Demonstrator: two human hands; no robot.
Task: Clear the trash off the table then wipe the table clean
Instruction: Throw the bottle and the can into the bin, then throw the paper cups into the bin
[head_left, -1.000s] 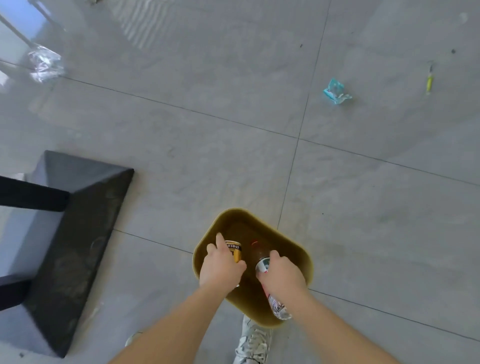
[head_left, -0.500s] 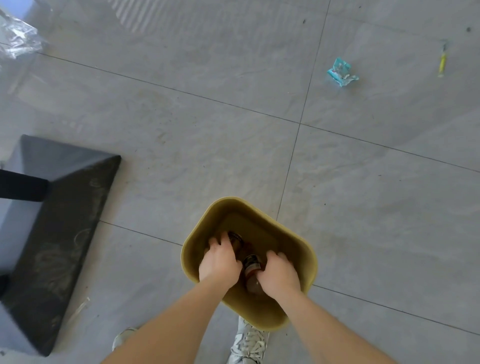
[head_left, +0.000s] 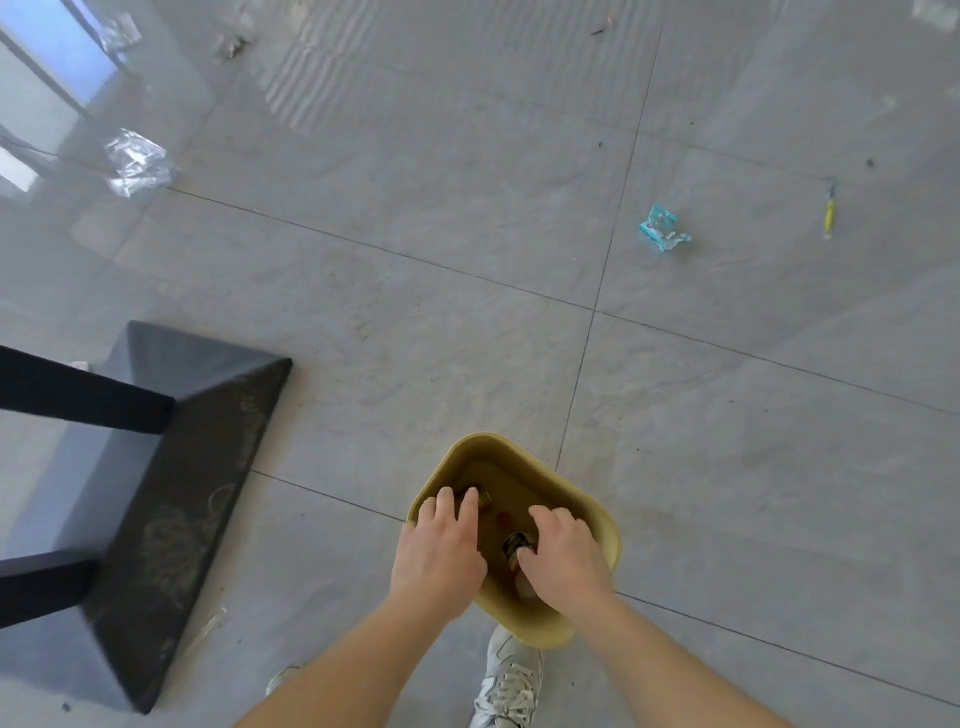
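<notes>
Both hands hang over the mouth of the olive-yellow plastic waste bin (head_left: 597, 525) on the grey tiled floor (head_left: 415, 291). The left hand (head_left: 439, 553) has loose, spread fingers and grasps nothing; a can (head_left: 483, 499) lies just beyond its fingertips, inside the bin. The right hand (head_left: 563, 558) is also relaxed, and a bottle (head_left: 514, 545) stands almost upright under its thumb, already dropped. A black table base (head_left: 182, 467) stands to the left. Wrappers lie scattered far off.

One yellow bin (head_left: 597, 512), two hands, two containers inside it, three wrappers on the floor (head_left: 415, 291), one yellow stick (head_left: 828, 213), two shoes.
</notes>
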